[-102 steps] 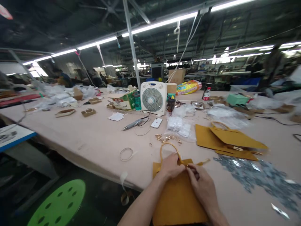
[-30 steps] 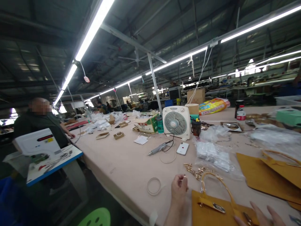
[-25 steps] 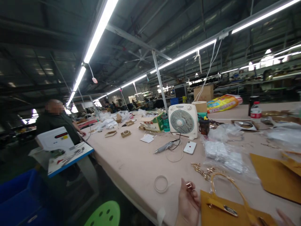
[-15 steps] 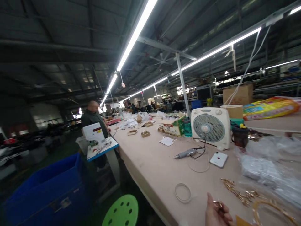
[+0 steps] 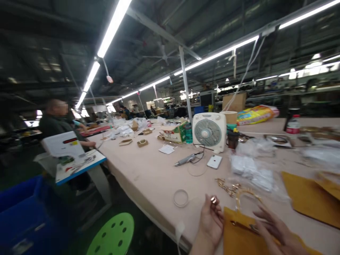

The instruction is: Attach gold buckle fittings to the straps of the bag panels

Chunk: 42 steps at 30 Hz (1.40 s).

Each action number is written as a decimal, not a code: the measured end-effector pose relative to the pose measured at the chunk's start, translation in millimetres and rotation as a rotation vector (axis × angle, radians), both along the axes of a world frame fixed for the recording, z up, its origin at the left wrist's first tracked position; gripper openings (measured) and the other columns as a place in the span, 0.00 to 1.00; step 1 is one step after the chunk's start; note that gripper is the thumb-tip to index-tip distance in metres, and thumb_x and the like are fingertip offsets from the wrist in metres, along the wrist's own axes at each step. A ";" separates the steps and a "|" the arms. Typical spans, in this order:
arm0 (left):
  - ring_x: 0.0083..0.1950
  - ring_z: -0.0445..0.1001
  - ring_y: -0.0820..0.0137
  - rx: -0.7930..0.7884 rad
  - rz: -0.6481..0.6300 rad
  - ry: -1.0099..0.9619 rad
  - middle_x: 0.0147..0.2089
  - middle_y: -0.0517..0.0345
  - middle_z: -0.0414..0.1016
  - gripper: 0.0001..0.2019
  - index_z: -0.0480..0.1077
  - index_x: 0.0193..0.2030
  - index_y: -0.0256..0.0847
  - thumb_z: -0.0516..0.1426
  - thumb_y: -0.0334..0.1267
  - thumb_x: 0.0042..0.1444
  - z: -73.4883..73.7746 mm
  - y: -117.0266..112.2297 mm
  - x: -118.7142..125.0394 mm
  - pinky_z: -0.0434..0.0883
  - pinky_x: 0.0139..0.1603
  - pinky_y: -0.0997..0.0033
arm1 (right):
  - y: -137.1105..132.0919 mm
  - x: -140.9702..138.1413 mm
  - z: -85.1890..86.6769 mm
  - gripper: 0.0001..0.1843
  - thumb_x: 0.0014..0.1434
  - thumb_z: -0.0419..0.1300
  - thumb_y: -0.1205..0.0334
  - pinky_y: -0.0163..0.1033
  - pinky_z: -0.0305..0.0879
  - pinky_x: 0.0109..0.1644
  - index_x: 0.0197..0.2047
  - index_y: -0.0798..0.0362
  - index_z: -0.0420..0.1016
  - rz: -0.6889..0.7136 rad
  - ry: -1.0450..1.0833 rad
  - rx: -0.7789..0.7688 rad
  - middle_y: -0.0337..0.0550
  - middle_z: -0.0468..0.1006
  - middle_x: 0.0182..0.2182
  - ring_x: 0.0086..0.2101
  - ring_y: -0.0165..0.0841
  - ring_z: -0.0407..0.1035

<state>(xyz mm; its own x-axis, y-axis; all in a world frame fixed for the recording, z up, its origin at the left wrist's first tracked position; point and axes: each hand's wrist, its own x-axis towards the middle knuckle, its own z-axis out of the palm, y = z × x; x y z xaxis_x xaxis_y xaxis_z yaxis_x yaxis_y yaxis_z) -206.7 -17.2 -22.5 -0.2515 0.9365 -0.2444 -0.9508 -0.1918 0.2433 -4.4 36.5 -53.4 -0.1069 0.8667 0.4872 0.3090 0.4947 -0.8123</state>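
Observation:
My left hand is closed with curled fingers around a small shiny gold-coloured metal fitting, whose exact kind I cannot make out. Beside it, at the table's near edge, lies a mustard-yellow bag with a round tan ring handle. Over the bag's top reaches my right hand, slightly blurred, fingers stretched and apart near a metal piece on the bag's upper edge. Just beyond the handle is a pile of gold-coloured metal fittings. A pale ring rests left of my left hand.
On the table are a grey electric screwdriver, a white phone, a box fan, plastic bags and another mustard piece. A green stool and blue bin stand left; a person is farther back.
The view has swung right, so the table's contents sit farther left. The mustard bag and my right hand have come into fuller view. My left hand still holds the metal fitting.

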 end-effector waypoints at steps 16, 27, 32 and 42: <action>0.32 0.72 0.73 -0.049 -0.009 1.113 0.34 0.58 0.76 0.21 0.77 0.46 0.37 0.69 0.52 0.55 -4.8 -2.4 25.1 0.70 0.34 0.75 | -17.2 -6.0 12.4 0.24 0.62 0.67 0.41 0.39 0.69 0.37 0.49 0.54 0.82 0.174 0.486 -0.389 0.41 0.77 0.28 0.29 0.35 0.70; 0.33 0.75 0.68 0.094 0.172 1.853 0.43 0.56 0.76 0.12 0.75 0.49 0.46 0.65 0.45 0.62 -6.7 -10.1 32.7 0.76 0.37 0.67 | -13.2 27.0 31.8 0.25 0.63 0.61 0.37 0.34 0.59 0.26 0.34 0.52 0.76 -0.132 1.030 -0.267 0.38 0.71 0.24 0.22 0.28 0.62; 0.33 0.74 0.70 0.179 0.173 1.925 0.46 0.55 0.77 0.14 0.75 0.53 0.46 0.65 0.45 0.63 -8.1 -13.9 34.1 0.78 0.41 0.66 | -22.1 37.4 20.5 0.24 0.63 0.63 0.39 0.36 0.62 0.27 0.36 0.54 0.79 -0.115 0.816 -0.323 0.40 0.76 0.26 0.24 0.30 0.66; 0.31 0.75 0.71 0.238 0.065 1.925 0.52 0.52 0.77 0.16 0.77 0.56 0.49 0.65 0.46 0.63 -7.5 -20.5 40.9 0.79 0.38 0.67 | -33.4 32.9 20.1 0.28 0.68 0.58 0.36 0.39 0.68 0.37 0.50 0.53 0.84 0.175 0.314 -0.348 0.45 0.82 0.35 0.30 0.36 0.72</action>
<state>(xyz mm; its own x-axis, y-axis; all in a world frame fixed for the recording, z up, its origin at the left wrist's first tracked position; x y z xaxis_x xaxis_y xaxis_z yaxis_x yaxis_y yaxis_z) -165.8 -37.7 -30.1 -0.0159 0.8835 0.4682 0.5250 -0.3912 0.7559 28.5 3.2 -33.2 -0.1599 0.9658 0.2039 -0.0399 0.2000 -0.9790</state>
